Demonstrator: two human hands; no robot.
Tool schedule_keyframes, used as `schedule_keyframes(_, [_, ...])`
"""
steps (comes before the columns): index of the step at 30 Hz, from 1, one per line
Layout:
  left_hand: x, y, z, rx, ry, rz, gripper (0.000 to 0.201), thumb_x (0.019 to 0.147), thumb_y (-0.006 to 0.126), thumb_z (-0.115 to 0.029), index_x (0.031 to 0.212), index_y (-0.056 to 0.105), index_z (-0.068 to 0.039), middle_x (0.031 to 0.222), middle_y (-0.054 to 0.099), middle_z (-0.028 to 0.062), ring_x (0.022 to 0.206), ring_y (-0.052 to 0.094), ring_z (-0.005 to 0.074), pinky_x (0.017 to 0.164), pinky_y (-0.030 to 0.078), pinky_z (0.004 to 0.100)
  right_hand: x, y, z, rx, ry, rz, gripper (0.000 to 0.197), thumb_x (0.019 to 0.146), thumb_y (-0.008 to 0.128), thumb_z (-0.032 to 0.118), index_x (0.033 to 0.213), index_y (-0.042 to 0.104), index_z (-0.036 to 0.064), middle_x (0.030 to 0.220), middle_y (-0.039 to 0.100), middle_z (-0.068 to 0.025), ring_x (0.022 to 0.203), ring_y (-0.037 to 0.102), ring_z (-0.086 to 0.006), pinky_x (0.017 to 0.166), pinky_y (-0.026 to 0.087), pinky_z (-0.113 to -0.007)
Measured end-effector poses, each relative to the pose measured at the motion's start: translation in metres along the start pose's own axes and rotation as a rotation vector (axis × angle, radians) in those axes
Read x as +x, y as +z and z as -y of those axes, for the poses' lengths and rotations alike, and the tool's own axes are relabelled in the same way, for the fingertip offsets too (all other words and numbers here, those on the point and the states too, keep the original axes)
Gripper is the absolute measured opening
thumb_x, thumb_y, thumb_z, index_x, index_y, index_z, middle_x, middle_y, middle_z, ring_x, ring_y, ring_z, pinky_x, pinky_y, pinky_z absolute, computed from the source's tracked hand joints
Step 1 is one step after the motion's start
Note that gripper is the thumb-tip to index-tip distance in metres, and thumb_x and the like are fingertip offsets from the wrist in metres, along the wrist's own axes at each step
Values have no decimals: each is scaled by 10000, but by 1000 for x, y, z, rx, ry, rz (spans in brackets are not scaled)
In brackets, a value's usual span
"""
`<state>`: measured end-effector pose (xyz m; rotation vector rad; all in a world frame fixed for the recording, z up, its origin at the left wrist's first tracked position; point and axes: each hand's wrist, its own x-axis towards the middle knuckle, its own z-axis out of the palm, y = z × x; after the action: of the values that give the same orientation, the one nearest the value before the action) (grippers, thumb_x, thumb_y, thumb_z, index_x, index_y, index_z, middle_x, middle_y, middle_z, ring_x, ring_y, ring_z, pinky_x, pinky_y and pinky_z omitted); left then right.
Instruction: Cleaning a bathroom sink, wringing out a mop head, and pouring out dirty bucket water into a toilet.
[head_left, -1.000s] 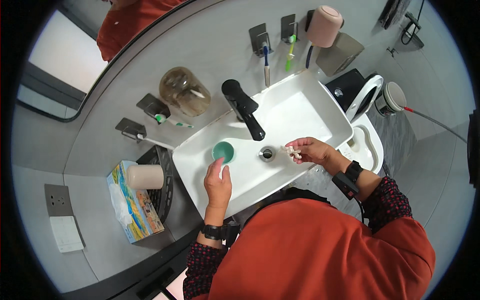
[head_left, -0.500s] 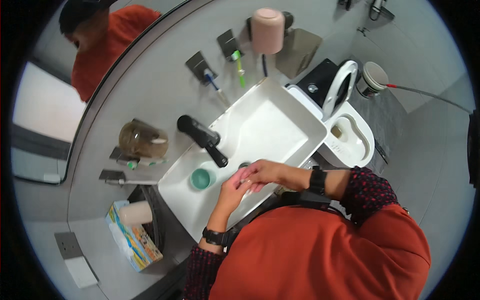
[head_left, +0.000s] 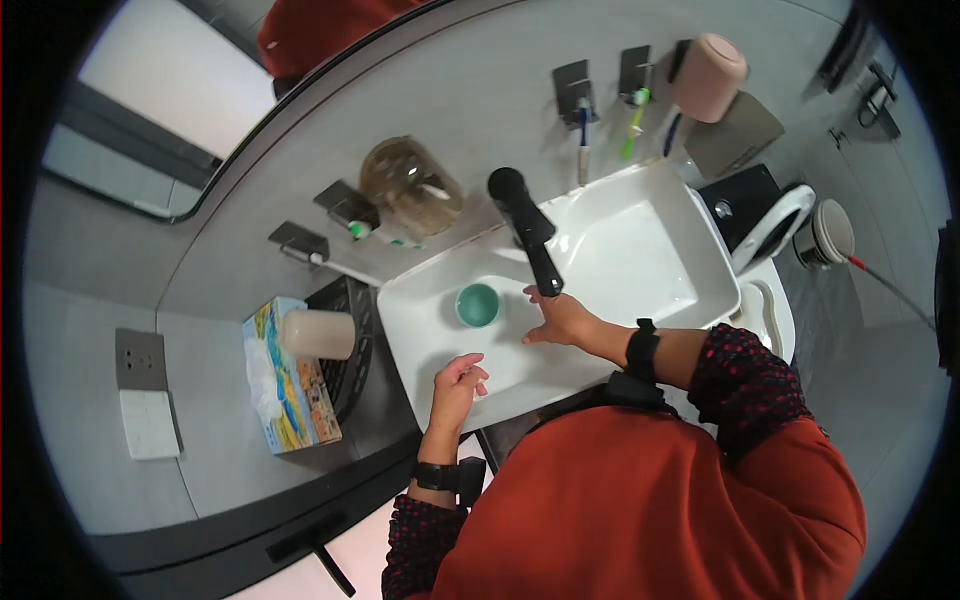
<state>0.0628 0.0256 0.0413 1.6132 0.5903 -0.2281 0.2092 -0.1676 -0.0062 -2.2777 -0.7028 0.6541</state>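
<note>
- Cup [head_left: 477, 306]: green, standing mouth upward in the left part of the white sink [head_left: 645, 265]; its long axis is roughly upright, so I see into it from above.
- My right hand [head_left: 562, 320]: unclasped, thumb and fingers parted, with nothing visible between them; it lies at the spout of the black tap [head_left: 530, 228]. From this hand the cup lies to the left, near but apart.
- My left hand [head_left: 456, 388]: fingers loosely bent, grasping nothing that shows. From it the cup lies ahead and slightly right, also apart.
- Nearer hand: I cannot tell; both gaps look alike.
</note>
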Motion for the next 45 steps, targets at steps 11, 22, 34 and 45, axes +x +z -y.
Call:
schedule_keyframes(11, [-45, -34, 26, -194, -77, -150, 286, 851, 498, -83, 1109, 555, 28, 822, 598, 66, 624, 538, 112, 561, 431, 241, 63, 49, 16, 369, -163, -73, 1004, 529, 861, 283, 1334, 320, 23, 1253, 505, -156, 1174, 491, -259, 1014, 377, -315])
schedule_keyframes(22, [-9, -56, 17, -329, -102, -247, 384, 841, 490, -64, 1214, 494, 26, 823, 612, 93, 582, 553, 135, 537, 416, 247, 46, 59, 54, 162, -183, -201, 783, 555, 790, 316, 1181, 455, -14, 1095, 565, -213, 1034, 557, -341, 911, 447, -356])
schedule_keyframes(34, [45, -78, 14, -539, -42, -137, 601, 830, 493, -26, 1387, 267, -18, 843, 601, 144, 588, 560, 196, 598, 515, 364, 69, 14, 134, 97, 194, -120, 766, 575, 735, 477, 1025, 512, -101, 940, 625, -255, 899, 620, -361, 787, 496, -384])
schedule_keyframes(45, [44, -74, 29, -514, -111, -77, 540, 843, 479, -51, 1360, 327, -18, 843, 612, 121, 586, 553, 165, 553, 475, 304, -22, -19, 62, 138, 357, -190, 713, 580, 766, 430, 1029, 523, -68, 931, 623, -238, 878, 618, -362, 768, 491, -397])
